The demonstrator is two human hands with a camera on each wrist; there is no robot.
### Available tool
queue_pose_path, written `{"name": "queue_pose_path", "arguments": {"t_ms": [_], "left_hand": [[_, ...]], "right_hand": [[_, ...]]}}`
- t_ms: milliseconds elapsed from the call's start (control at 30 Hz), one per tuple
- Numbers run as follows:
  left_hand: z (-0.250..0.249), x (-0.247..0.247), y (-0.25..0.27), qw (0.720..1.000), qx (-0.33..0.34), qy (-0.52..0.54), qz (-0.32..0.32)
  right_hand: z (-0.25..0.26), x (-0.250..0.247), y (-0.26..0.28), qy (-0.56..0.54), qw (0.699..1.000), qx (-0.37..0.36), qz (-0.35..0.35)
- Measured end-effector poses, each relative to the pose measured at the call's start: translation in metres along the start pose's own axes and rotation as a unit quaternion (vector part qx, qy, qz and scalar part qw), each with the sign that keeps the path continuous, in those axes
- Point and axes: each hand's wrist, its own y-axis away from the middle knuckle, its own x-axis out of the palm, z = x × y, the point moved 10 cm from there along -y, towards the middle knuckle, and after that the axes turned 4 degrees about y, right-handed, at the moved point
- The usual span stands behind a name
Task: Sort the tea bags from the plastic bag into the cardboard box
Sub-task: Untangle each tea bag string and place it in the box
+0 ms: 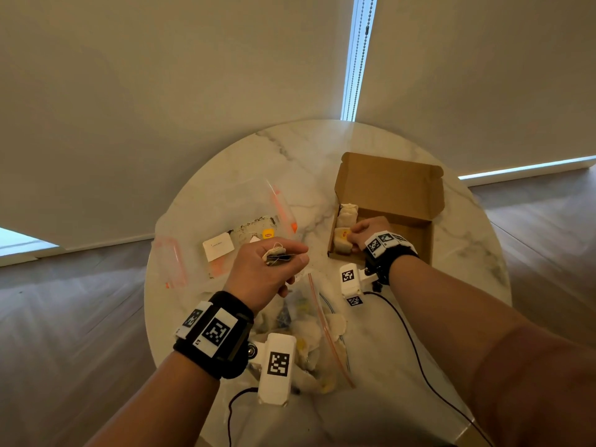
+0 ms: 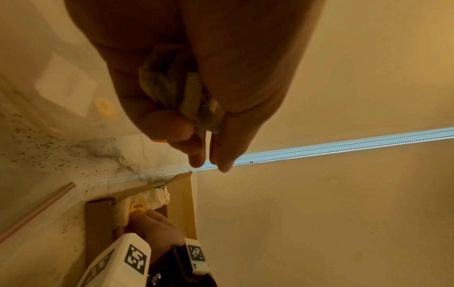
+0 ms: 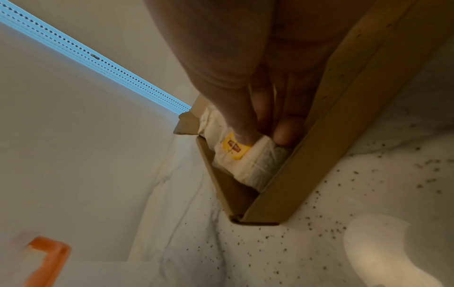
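An open brown cardboard box (image 1: 396, 191) stands on the right of the round marble table (image 1: 290, 150). Tea bags (image 1: 347, 214) line its left wall. My right hand (image 1: 354, 241) reaches into the box's near left corner. Its thumb and fingers pinch a white tea bag (image 3: 245, 165) with a yellow tag among the row. My left hand (image 1: 292, 258) hovers above the clear plastic bag (image 1: 309, 337), which lies near me with several tea bags inside. That hand grips a crumpled tea bag (image 1: 275, 254) with its string, seen also as a tea bag (image 2: 167, 87) in the left wrist view.
A second clear plastic bag (image 1: 225, 217) with an orange zip lies at the left, holding a white card (image 1: 218, 246) and a yellow tag. Loose tea crumbs (image 3: 343, 213) dot the marble by the box. Black cables (image 1: 416, 350) trail toward me.
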Motion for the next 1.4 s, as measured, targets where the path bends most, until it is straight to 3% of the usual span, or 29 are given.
{"name": "queue_pose_path", "arguments": {"t_ms": [433,800,1033,1100,1200,1267,1400], "left_hand": [[0.005,-0.002,0.005,1.0,-0.006,0.005,0.001],[0.004,-0.004,0.009,1.0,-0.009,0.011,-0.003],[0.007,-0.004,0.009,0.998,-0.029,0.057,-0.015],[0.008,-0.003,0.01,0.996,-0.042,0.083,-0.013],[0.009,0.005,0.014,0.984,-0.078,0.162,0.012],[0.012,0.014,0.018,0.963,-0.128,0.234,0.032],[0.012,0.025,0.028,0.924,-0.183,0.33,0.066]], "right_hand": [[-0.001,-0.006,-0.005,-0.015,0.999,0.0,-0.036],[-0.002,-0.003,0.003,0.026,0.999,0.023,0.008],[0.01,-0.025,0.018,0.105,0.994,-0.015,-0.029],[0.024,-0.036,0.032,0.138,0.986,-0.054,-0.071],[0.059,-0.047,0.066,0.107,0.972,-0.169,-0.12],[0.087,-0.045,0.099,0.078,0.956,-0.267,-0.092],[0.126,-0.034,0.179,0.077,0.896,-0.437,-0.019]]}}
